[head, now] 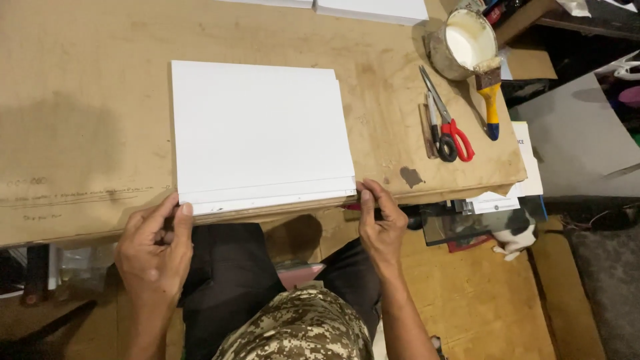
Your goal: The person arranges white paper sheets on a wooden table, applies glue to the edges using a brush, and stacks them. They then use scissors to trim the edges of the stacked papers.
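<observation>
Where hands (267, 233) pinch: smooth white board (260, 133).

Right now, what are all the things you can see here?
white board sheets: a stack, white, middle of the table, near edge folded over the table's rim
table: one, brown, fills the upper picture
more white sheets: at least two, white, far edge of the table
glue pot: one, grey with white paste, far right of the table
brush: one, yellow and blue handle, leaning at the pot
scissors: two pairs, one red-handled, one black-handled, right of the sheets
left hand: one, at the stack's near left corner
right hand: one, at the stack's near right corner
</observation>
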